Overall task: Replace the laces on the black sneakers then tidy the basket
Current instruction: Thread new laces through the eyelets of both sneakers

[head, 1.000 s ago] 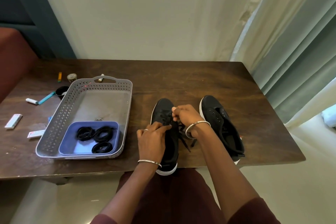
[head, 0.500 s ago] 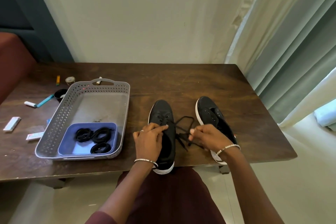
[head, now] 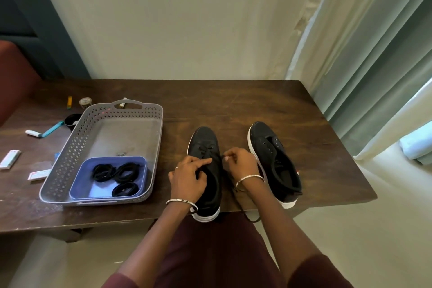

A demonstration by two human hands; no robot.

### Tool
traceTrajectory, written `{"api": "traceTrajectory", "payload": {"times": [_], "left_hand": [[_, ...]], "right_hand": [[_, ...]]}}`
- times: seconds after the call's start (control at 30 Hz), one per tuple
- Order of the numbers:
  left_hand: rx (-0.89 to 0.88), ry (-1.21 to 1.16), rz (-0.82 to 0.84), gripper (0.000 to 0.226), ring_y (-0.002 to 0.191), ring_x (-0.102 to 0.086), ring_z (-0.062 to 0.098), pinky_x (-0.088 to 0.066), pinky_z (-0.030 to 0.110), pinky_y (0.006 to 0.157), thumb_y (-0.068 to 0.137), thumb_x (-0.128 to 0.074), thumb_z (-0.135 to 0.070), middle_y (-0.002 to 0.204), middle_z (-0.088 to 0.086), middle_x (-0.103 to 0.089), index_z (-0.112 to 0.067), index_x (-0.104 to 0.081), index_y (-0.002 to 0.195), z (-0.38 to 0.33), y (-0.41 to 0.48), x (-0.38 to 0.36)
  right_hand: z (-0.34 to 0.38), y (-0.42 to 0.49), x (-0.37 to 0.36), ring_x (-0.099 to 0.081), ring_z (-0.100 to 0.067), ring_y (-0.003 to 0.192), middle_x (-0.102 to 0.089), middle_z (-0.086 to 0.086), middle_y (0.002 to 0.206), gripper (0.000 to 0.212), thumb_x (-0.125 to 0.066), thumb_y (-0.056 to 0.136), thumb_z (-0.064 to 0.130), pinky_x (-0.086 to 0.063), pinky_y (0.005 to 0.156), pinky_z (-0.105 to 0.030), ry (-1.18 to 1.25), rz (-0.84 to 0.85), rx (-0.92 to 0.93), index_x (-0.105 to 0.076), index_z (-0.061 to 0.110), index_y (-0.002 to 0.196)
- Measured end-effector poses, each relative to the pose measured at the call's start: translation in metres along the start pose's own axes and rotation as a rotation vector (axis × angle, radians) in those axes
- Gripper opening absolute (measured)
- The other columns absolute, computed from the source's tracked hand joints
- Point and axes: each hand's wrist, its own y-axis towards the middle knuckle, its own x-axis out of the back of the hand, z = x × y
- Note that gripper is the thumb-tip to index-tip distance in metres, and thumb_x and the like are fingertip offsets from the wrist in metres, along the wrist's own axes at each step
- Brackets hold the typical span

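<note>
Black sneakers (head: 268,147), two, stand near on the counter (head: 233,105), right of the basket (head: 70,147) holding three coiled laces (head: 117,173). Our left hand (head: 189,177) grips the left sneaker (head: 204,140); our right hand (head: 238,163) pinches its one lace (head: 251,220).

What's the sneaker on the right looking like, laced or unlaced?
Unlaced. The right sneaker shows bare eyelets down both sides, and nothing is threaded across its opening.

My left wrist wears a thin silver beaded bangle (head: 181,201), my right a plain bangle (head: 249,177); a slim ring (head: 176,167) is on my left hand (head: 189,177). Maroon left sleeve (head: 119,282) at seven o'clock, right sleeve (head: 320,271) at five, maroon lap cloth (head: 217,252) at six.
</note>
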Motion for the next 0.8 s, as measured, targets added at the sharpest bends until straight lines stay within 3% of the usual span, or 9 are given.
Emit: {"api": "traceTrajectory", "payload": {"times": [0.1, 0.2, 0.37, 0.47, 0.57, 0.7, 0.8], "left_hand": [[-0.003, -0.003, 0.006, 0.045, 0.099, -0.055, 0.01, -0.036, 0.039, 0.09, 0.088, -0.058, -0.011, 0.102, -0.019, -0.054, -0.046, -0.068, 0.115, 0.001, 0.002, 0.001], [-0.004, -0.004, 0.012, 0.044, 0.099, -0.055, 0.01, -0.037, 0.042, 0.092, 0.089, -0.058, -0.011, 0.102, -0.018, -0.055, -0.045, -0.068, 0.116, 0.001, 0.002, 0.002], [0.004, 0.022, 0.023, 0.045, 0.101, -0.056, 0.009, -0.035, 0.04, 0.091, 0.09, -0.057, -0.012, 0.104, -0.018, -0.055, -0.045, -0.067, 0.118, 0.0, 0.001, 0.003], [0.005, 0.077, 0.016, 0.045, 0.102, -0.056, 0.009, -0.033, 0.039, 0.091, 0.091, -0.056, -0.013, 0.108, -0.017, -0.057, -0.045, -0.066, 0.121, -0.004, 0.0, 0.003], [0.011, 0.112, 0.022, 0.046, 0.106, -0.055, 0.01, -0.032, 0.04, 0.091, 0.092, -0.054, -0.013, 0.113, -0.017, -0.057, -0.046, -0.064, 0.123, -0.006, -0.002, 0.005], [0.025, 0.075, 0.017, 0.039, 0.109, -0.058, 0.013, -0.035, 0.044, 0.095, 0.093, -0.053, -0.015, 0.117, -0.014, -0.058, -0.044, -0.068, 0.115, -0.012, 0.001, 0.007], [-0.058, -0.033, -0.065, 0.031, 0.106, -0.06, 0.012, -0.041, 0.047, 0.095, 0.092, -0.06, -0.022, 0.112, -0.015, -0.057, -0.044, -0.065, 0.114, -0.022, 0.009, 0.012]], "right_hand": [[0.012, 0.009, -0.009, -0.068, -0.023, 0.095, -0.075, -0.006, 0.097, 0.016, -0.068, 0.091, 0.026, -0.053, 0.084, -0.032, 0.036, 0.004, 0.004, -0.075, 0.018, 0.102], [0.013, 0.012, -0.011, -0.068, -0.025, 0.088, -0.074, -0.005, 0.086, 0.014, -0.069, 0.09, 0.03, -0.054, 0.08, -0.036, 0.021, -0.03, -0.02, -0.071, 0.02, 0.08], [0.015, 0.009, -0.009, -0.059, -0.024, 0.092, -0.066, 0.002, 0.085, 0.027, -0.052, 0.098, 0.038, -0.038, 0.094, -0.045, -0.002, 0.051, -0.021, -0.054, 0.026, 0.074], [0.012, 0.005, -0.002, -0.054, -0.018, 0.066, -0.057, 0.004, 0.063, 0.043, -0.051, 0.1, 0.038, -0.047, 0.079, -0.041, 0.28, 0.159, -0.033, -0.053, 0.023, 0.06], [0.016, -0.004, 0.021, -0.047, -0.011, 0.051, -0.054, -0.004, 0.06, 0.049, -0.051, 0.102, 0.033, -0.042, 0.061, -0.027, 0.439, 0.211, -0.035, -0.054, 0.014, 0.057], [0.013, -0.01, 0.06, -0.055, -0.015, 0.065, -0.059, 0.001, 0.06, 0.05, -0.054, 0.099, 0.043, -0.048, 0.081, -0.04, 0.272, 0.158, 0.07, -0.059, 0.019, 0.056], [0.019, -0.024, 0.087, -0.054, -0.014, 0.064, -0.058, 0.003, 0.061, 0.044, -0.054, 0.098, 0.046, -0.049, 0.074, -0.037, 0.193, 0.198, 0.135, -0.064, 0.019, 0.065]]}}
